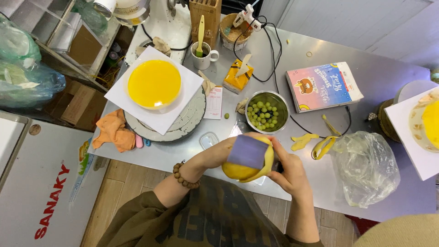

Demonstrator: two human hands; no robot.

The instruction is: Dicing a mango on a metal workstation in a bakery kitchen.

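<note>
My left hand [218, 153] grips a yellow mango-like fruit [238, 171] above the front edge of the steel table [388, 73]. A flat grey-violet patch hides the fingers on top of the fruit. A strip of yellow peel [268, 161] curls off its right side. My right hand [289, 173] presses against that side, closed around a small dark tool that is mostly hidden. A bead bracelet [185, 176] is on my left wrist.
Just behind the hands stand a steel bowl of green grapes [266, 112], loose peel strips [315, 142] and a clear plastic bag [366, 167]. A yellow glazed cake [154, 83] rests on a turntable at left. An orange cloth [114, 132], a mug with a brush [202, 56] and a booklet [322, 87] lie around.
</note>
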